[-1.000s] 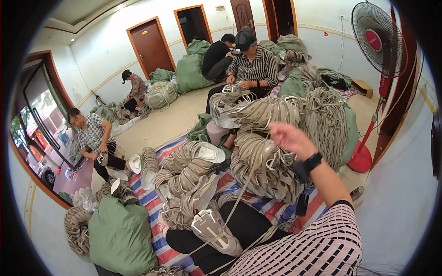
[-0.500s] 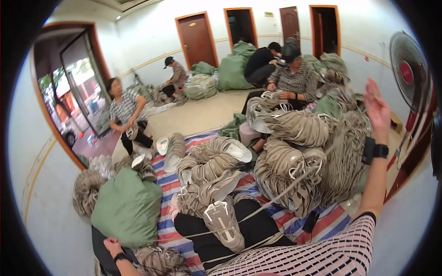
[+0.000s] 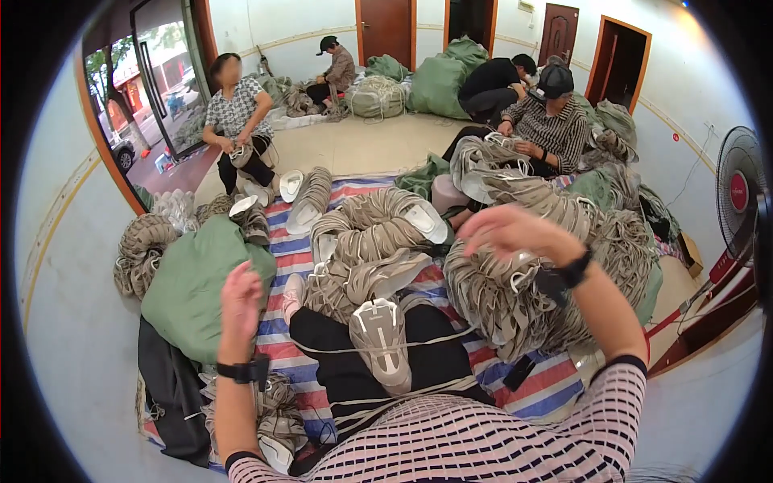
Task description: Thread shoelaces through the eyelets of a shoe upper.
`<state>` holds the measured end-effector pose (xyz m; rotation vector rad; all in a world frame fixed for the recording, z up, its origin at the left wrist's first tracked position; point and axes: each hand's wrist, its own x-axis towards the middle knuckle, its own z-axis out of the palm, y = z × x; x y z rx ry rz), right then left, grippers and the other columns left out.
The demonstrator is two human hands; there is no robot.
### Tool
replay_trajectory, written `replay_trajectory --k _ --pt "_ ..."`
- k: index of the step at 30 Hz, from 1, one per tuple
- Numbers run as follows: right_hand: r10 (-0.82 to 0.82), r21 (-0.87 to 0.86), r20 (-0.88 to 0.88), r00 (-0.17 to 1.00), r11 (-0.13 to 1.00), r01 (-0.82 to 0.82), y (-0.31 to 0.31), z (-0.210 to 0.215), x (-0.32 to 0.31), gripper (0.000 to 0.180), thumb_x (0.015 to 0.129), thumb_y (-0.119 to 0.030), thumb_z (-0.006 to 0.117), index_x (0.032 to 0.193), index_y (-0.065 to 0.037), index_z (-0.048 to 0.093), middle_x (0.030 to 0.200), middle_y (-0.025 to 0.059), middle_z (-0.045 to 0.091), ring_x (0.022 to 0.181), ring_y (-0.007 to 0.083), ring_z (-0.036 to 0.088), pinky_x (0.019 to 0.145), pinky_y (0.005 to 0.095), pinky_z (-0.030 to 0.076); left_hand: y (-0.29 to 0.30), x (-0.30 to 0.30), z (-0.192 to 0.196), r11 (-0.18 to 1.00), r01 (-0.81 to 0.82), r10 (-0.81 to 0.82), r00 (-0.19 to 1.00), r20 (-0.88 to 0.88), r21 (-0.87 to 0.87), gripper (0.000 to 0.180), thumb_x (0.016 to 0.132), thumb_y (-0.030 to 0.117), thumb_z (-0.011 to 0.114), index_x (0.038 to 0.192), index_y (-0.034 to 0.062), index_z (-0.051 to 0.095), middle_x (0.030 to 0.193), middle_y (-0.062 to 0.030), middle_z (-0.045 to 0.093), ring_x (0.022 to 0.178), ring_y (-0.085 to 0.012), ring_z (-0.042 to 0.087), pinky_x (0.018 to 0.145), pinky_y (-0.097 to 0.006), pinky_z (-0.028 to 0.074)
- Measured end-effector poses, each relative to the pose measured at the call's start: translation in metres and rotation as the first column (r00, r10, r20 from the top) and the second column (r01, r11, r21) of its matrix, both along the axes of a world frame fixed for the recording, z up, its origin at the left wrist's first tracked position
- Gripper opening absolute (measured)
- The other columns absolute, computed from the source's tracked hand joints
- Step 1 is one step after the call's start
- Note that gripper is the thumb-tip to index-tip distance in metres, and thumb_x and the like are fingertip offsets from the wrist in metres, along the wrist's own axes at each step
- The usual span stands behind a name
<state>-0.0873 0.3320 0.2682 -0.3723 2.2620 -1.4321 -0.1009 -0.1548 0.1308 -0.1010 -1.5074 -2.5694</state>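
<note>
A taupe shoe upper [image 3: 382, 342] with white trim lies toe-toward me between my black-trousered legs. A thin pale lace [image 3: 338, 351] runs across it and sags to both sides; more cord lies over my lap. My left hand [image 3: 243, 299] is raised before the green sack, its fingers loosely bent and slightly blurred, with nothing visible in them. High on the right, my right hand [image 3: 515, 231] hangs in front of a heap of uppers [image 3: 507, 310], its fingers apart and pointing left. No lace shows in either hand.
Strung uppers [image 3: 378, 221] lie ahead on a striped sheet [image 3: 294, 262]. A green sack [image 3: 201, 290] stands left; a black phone-like object [image 3: 519, 373] lies right. A fan [image 3: 734, 189] stands at the far right. Several people sit farther back, one handling uppers.
My left hand has risen from low left; my right has come down and inward. The lace, stretched tight between them before, now sags over the upper. The view has shifted.
</note>
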Motion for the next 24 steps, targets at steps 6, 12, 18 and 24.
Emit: replay_trajectory --k 6,12,18,24 --pt "0.536 0.468 -0.180 0.825 0.784 -0.407 -0.137 -0.060 -0.023 0.025 0.081 -0.010 0.055 0.104 -0.004 0.048 0.074 0.0113 0.064 0.059 0.0259 0.060 0.053 0.0379 0.046 0.151 0.013 -0.002 0.949 0.282 -0.280 0.959 0.029 -0.139 0.022 0.088 0.011 0.060 0.106 0.0002 0.053 0.084 -0.0054 0.062 0.073 -0.0119 0.060 0.065 -0.023 0.050" --pt "0.535 0.572 -0.533 0.655 0.799 -0.187 -0.166 -0.079 -0.039 0.027 0.080 -0.023 0.062 0.094 -0.006 0.046 0.069 0.0203 0.060 0.071 0.0402 0.060 0.060 0.0476 0.045 0.176 0.008 -0.019 0.952 0.295 -0.282 0.949 0.138 -0.079 0.016 0.094 0.023 0.052 0.100 0.0079 0.053 0.079 0.0043 0.055 0.064 -0.0042 0.049 0.052 -0.019 0.037" --pt "0.294 -0.169 0.005 0.956 0.942 -0.289 -0.154 -0.049 -0.050 0.009 0.087 -0.014 0.059 0.092 -0.006 0.058 0.068 0.0013 0.063 0.056 0.0055 0.052 0.050 0.0193 0.042 0.154 -0.017 -0.024 0.984 0.135 -0.099 0.958 0.268 -0.118 0.012 0.093 0.021 0.053 0.096 0.0093 0.053 0.061 0.0078 0.040 0.048 -0.0013 0.032 0.041 -0.018 0.022" --pt "0.269 -0.696 0.133 0.954 0.711 -0.104 -0.152 -0.057 -0.055 0.022 0.089 -0.010 0.057 0.107 0.003 0.058 0.099 0.0159 0.067 0.078 0.0154 0.063 0.070 0.0248 0.051 0.153 -0.015 -0.010 0.994 0.092 -0.074 0.962 0.264 -0.058 0.013 0.091 0.021 0.055 0.092 0.0072 0.055 0.064 0.0067 0.042 0.052 -0.0018 0.035 0.045 -0.018 0.024"
